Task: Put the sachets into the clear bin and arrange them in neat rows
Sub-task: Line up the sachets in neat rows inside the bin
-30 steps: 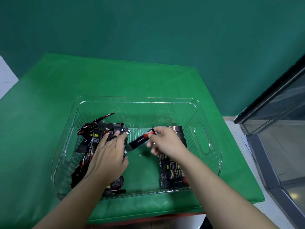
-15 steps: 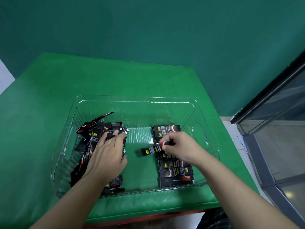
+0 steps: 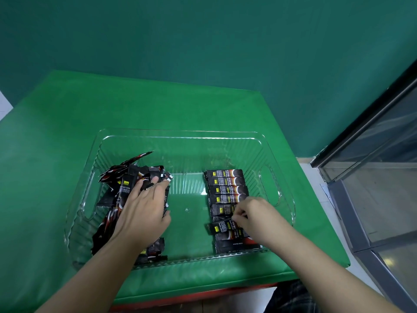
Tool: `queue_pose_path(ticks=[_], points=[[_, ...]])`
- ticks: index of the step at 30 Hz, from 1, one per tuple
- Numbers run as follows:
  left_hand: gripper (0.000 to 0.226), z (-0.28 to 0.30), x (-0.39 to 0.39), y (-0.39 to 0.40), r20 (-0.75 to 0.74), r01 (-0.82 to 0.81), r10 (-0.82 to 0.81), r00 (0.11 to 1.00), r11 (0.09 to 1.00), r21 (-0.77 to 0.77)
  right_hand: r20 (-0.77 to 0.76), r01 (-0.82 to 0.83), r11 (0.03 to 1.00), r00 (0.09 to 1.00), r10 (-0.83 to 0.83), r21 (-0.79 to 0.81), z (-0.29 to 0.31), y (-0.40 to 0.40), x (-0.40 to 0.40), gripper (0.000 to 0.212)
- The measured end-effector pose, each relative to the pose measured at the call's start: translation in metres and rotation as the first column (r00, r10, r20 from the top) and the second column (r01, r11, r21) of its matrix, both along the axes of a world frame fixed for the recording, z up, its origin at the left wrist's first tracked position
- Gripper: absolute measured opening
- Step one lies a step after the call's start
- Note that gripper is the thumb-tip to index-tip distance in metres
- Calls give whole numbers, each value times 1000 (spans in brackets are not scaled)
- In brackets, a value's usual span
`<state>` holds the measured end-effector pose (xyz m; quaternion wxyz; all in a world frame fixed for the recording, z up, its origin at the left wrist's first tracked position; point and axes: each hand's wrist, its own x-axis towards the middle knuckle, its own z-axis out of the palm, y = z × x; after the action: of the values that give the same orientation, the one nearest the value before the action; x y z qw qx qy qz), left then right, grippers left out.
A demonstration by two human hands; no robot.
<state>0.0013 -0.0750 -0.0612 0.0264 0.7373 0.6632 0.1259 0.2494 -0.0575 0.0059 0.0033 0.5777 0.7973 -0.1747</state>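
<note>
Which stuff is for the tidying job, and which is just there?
For the job: clear bin, messy sachet pile, neat sachet row, left hand, right hand.
Just there: green table cover, glass door.

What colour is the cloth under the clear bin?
Bright green cloth, seen best in the head view, under the clear bin.
</note>
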Motion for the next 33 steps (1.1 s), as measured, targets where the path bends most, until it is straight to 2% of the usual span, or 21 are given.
queue_pose_path(ticks=[3,5,9,14,21,28,33], points=[[65,1,-1,0,-2,-4,4,1000,1000,-4,267,-115,989,960,87,93,-5,-5,-2,14],[65,1,0,-1,3,-7,7,1000,1000,-5,323,-131,987,942,93,97,-8,-7,-4,24],[65,1,0,0,2,-4,4,1000,1000,-8,250,-240,962,947,202,131,-14,-9,-9,40],[65,2,0,1,-3,-6,6,1000,1000,-15,222,-338,938,923,313,83,-16,-8,-14,34],[66,2,0,0,4,-9,9,1000,1000,-8,212,-334,935,928,305,118,-16,-12,-8,24],[65,3,1,0,7,-10,10,1000,1000,-16,261,-216,975,945,195,53,-16,-14,-4,19],[66,3,1,1,10,-14,14,1000,1000,-22,246,-204,979,950,191,28,-15,-14,-1,20]])
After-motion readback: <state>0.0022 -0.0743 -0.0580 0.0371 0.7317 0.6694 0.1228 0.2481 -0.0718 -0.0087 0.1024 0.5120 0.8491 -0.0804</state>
